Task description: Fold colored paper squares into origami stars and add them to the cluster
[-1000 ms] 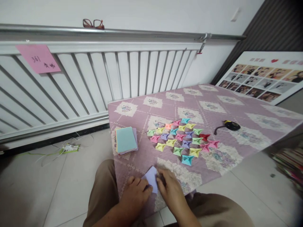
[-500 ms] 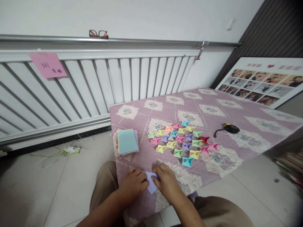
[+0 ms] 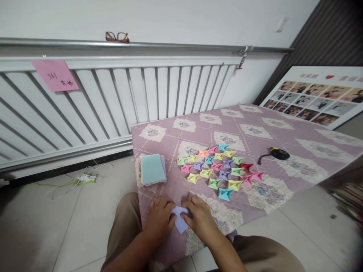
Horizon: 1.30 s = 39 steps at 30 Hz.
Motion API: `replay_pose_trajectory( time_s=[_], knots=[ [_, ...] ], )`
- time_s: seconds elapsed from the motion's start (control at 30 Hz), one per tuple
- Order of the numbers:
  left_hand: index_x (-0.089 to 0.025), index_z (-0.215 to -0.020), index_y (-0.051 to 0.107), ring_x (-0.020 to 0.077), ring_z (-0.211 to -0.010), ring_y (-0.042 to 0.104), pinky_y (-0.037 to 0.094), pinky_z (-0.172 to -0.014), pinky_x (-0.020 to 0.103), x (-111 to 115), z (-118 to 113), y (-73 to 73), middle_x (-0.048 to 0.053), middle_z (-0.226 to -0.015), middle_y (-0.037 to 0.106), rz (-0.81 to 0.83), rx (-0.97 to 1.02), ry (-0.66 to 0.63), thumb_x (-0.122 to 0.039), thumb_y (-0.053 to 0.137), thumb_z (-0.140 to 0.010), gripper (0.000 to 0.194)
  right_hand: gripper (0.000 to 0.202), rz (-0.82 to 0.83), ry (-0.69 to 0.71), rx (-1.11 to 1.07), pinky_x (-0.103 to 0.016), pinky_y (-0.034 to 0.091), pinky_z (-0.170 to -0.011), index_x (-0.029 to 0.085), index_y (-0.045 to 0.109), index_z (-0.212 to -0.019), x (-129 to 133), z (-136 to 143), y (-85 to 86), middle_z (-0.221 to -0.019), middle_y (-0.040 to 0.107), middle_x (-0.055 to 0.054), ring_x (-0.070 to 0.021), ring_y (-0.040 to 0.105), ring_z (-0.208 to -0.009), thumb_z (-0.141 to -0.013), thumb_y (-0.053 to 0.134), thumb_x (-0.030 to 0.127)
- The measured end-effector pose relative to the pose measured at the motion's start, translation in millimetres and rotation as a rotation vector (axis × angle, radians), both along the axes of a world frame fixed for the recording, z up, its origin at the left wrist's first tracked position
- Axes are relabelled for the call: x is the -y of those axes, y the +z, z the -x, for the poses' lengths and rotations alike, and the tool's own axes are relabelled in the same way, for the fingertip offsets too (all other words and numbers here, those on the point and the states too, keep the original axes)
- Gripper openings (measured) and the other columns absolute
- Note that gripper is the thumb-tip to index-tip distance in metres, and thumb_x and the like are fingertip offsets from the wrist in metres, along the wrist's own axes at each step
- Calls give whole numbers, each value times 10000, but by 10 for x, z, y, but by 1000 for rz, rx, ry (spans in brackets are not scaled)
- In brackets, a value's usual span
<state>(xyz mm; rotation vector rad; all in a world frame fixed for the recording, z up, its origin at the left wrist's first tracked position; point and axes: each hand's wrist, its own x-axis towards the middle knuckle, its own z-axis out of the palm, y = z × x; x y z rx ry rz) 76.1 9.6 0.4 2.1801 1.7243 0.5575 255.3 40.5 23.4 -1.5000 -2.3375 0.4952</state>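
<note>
A lavender sheet of folded paper (image 3: 180,223) lies near the front edge of the table, one point toward me. My left hand (image 3: 160,217) grips its left side, fingers curled over the far edge. On the opposite side my right hand (image 3: 199,214) pinches the paper, thumb pressed on top. Both hands hide its outer corners. Beyond them sit several small folded paper boats (image 3: 216,167) in yellow, pink, green, blue, purple and red, set in slanting rows. To the left is a stack of coloured paper (image 3: 153,169), a light blue sheet on top.
A black object with a strap (image 3: 279,153) lies on the right of the patterned tablecloth (image 3: 195,130). Behind the table stands a white radiator (image 3: 113,98), with glasses (image 3: 117,37) on the pipe above. A power strip (image 3: 86,179) with cables is on the floor; a photo board (image 3: 317,96) leans at right.
My left hand has shifted slightly, its fingers moving up along the paper's left side. My right hand stays nearly in place. The view has tilted a little.
</note>
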Motion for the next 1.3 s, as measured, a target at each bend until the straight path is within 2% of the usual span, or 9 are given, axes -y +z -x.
replay_pose_trajectory(
  time_s=[0.13, 0.23, 0.43, 0.63, 0.83, 1.0, 1.17, 1.3],
  knots=[
    [-273, -1215, 545, 232, -1130, 451, 315, -975, 413, -57, 36, 55, 35, -1228, 540, 39, -23, -62, -194, 544, -825, 398, 152, -13, 3, -49, -333, 387, -802, 263, 626, -863, 7, -13, -24, -916, 601, -10, -215, 549, -937, -741, 663, 180],
    [-300, -1228, 536, 228, -1155, 438, 315, -975, 410, -85, 52, 75, 23, -1250, 522, 47, -36, -110, -177, 540, -814, 433, 151, -14, -13, -76, -343, 383, -811, 264, 628, -863, 16, -17, -39, -920, 616, -6, -213, 558, -939, -746, 654, 173],
    [-292, -1164, 583, 228, -1126, 452, 326, -955, 400, -96, 50, 72, 36, -1221, 527, 26, -36, -131, -171, 549, -806, 379, 143, -45, -20, -122, -331, 384, -795, 255, 621, -827, 18, -24, -74, -901, 634, 1, -204, 571, -915, -733, 650, 151],
    [-307, -1141, 580, 214, -1118, 466, 321, -963, 399, -65, 50, 44, 7, -1215, 544, -11, -27, -130, -163, 570, -808, 363, 136, -36, -21, -123, -339, 379, -803, 248, 610, -814, 16, -34, -93, -889, 632, 4, -203, 576, -904, -732, 655, 149],
    [-279, -1134, 600, 235, -1133, 465, 327, -972, 421, -37, 52, -8, 46, -1215, 552, -67, -31, -140, -169, 566, -827, 328, 108, -75, -35, -118, -329, 381, -787, 252, 597, -822, 41, -32, -109, -891, 642, 8, -197, 589, -888, -753, 632, 178],
    [-282, -1118, 602, 235, -1129, 471, 324, -977, 430, -25, 50, -18, 40, -1211, 559, -91, -27, -142, -170, 568, -835, 307, 96, -74, -31, -127, -327, 385, -770, 240, 582, -767, 50, -43, -136, -852, 642, 9, -192, 589, -849, -742, 637, 166],
    [-290, -1118, 592, 238, -1134, 475, 319, -977, 442, -14, 51, -17, 27, -1218, 565, -106, -43, -141, -177, 569, -844, 298, 177, -78, -51, -149, -357, 411, -816, 248, 633, -899, 54, -64, -171, -972, 650, -23, -223, 589, -942, -734, 656, 189],
    [-287, -1115, 591, 237, -1142, 473, 320, -979, 442, -8, 56, -16, 30, -1225, 564, -115, -52, -144, -179, 568, -848, 289, 152, -79, -33, -164, -379, 415, -845, 252, 658, -866, 61, -72, -198, -988, 649, -30, -233, 587, -966, -730, 665, 184]
  ],
)
